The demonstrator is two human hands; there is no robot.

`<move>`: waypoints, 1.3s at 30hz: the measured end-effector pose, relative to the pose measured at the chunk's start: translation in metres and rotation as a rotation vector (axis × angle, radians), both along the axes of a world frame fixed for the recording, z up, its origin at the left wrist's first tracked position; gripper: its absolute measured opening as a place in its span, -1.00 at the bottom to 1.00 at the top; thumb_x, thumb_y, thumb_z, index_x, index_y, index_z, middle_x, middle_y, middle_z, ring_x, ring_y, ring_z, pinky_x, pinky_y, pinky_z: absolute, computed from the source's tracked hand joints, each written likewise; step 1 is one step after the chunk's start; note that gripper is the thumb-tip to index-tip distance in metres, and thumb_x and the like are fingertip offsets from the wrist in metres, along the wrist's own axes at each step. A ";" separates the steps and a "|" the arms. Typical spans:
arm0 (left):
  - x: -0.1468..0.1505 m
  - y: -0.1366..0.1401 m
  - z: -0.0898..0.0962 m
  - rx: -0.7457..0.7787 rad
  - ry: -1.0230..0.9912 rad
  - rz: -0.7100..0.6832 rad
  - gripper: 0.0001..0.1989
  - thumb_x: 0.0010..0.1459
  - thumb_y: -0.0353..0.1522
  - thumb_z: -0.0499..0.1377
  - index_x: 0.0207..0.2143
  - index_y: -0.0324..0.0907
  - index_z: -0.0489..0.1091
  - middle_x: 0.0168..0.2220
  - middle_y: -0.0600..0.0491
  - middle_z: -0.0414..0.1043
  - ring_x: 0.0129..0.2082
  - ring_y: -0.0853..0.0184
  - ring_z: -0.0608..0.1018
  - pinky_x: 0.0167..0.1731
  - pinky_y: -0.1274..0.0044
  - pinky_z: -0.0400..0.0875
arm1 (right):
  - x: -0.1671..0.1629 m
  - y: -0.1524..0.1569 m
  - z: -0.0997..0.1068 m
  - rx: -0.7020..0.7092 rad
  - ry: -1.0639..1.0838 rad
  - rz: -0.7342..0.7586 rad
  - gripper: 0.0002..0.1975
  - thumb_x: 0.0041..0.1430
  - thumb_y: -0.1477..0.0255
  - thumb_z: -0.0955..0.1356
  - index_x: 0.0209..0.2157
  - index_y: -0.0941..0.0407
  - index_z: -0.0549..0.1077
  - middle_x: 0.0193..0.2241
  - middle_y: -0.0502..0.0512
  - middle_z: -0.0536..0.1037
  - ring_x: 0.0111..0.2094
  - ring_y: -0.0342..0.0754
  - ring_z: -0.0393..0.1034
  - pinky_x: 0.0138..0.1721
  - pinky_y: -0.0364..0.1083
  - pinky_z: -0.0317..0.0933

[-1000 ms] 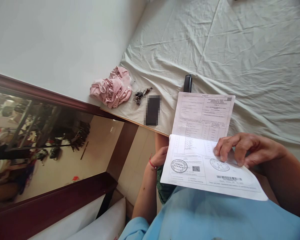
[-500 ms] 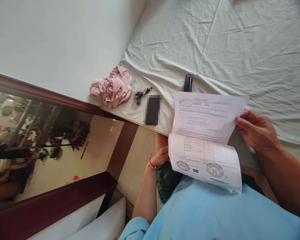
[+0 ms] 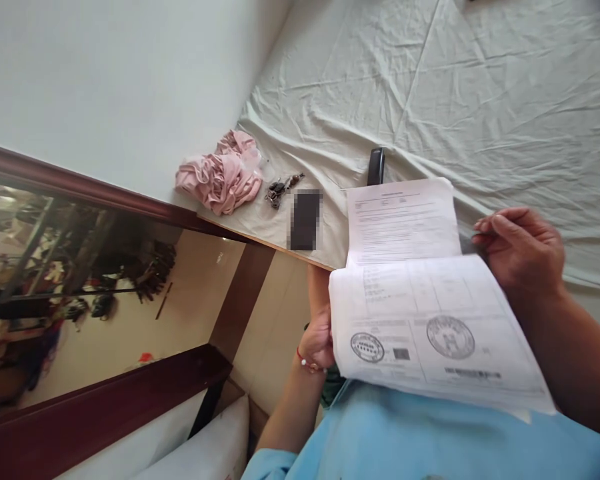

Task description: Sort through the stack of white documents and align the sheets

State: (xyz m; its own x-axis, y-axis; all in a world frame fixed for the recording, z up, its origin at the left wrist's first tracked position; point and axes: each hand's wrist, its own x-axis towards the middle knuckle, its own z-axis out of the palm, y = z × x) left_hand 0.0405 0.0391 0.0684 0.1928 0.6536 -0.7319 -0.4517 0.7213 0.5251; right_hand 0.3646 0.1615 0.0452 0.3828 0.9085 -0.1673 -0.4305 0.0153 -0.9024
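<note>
Over the lap of a person in a smooth light-blue shirt, a thin sheaf of white printed papers bends across the middle, its upper part lying back and its lower part curling forward, with two round stamps and a barcode. Their left hand, a red beaded bracelet at its wrist, grips the sheaf's left edge, fingertips hidden behind. Their right hand is loosely curled just beside the right edge, apart from it; whether its fingertips meet cannot be told. Beyond spreads wrinkled pale cloth, bearing crumpled pink fabric, clustered keys, a pixelated dark rectangle and a glossy black object, its near end covered by the papers.
</note>
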 end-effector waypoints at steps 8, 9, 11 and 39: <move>0.003 -0.002 0.051 0.064 0.018 -0.198 -0.52 0.14 0.02 0.40 -0.36 -0.13 0.30 -0.81 0.36 -0.02 -0.78 0.56 -0.05 -0.72 0.65 -0.12 | -0.001 0.004 0.001 0.005 0.028 -0.037 -0.71 -0.24 0.40 0.64 -0.46 0.09 0.55 -0.55 -0.03 0.53 -0.51 -0.16 0.41 -0.51 -0.17 0.34; 0.002 0.000 0.050 0.097 0.066 -0.214 -0.51 0.16 0.04 0.38 -0.36 -0.13 0.28 -0.80 0.35 0.00 -0.77 0.56 -0.05 -0.72 0.65 -0.14 | 0.000 0.004 -0.001 0.006 0.015 -0.043 -0.72 -0.23 0.40 0.64 -0.45 0.09 0.55 -0.56 -0.03 0.52 -0.49 -0.14 0.44 -0.52 -0.19 0.34; 0.004 0.001 0.043 0.131 0.188 -0.318 -0.48 0.18 0.08 0.35 -0.38 -0.15 0.27 -0.75 0.30 0.12 -0.74 0.57 0.02 -0.68 0.64 -0.18 | 0.001 0.004 -0.003 -0.007 0.001 -0.045 -0.73 -0.20 0.41 0.63 -0.44 0.09 0.55 -0.56 -0.04 0.50 -0.45 -0.12 0.48 -0.53 -0.21 0.35; 0.015 -0.024 -0.041 0.315 0.557 -0.561 -0.37 0.29 0.25 0.08 -0.44 -0.12 0.27 -0.67 0.16 0.31 -0.64 0.44 0.24 -0.51 0.55 0.13 | 0.006 -0.004 -0.002 -0.240 -1.034 0.280 -0.51 0.05 -0.08 0.42 -0.28 0.06 0.67 -0.41 0.12 0.69 -0.41 0.03 0.50 -0.30 -0.01 0.24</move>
State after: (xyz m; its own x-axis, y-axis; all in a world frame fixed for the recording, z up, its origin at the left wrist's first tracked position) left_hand 0.0556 0.0154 0.0274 0.2145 0.7581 -0.6159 0.3127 0.5441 0.7786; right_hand 0.3707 0.1570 0.0435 0.2255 0.9718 -0.0685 0.5751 -0.1896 -0.7958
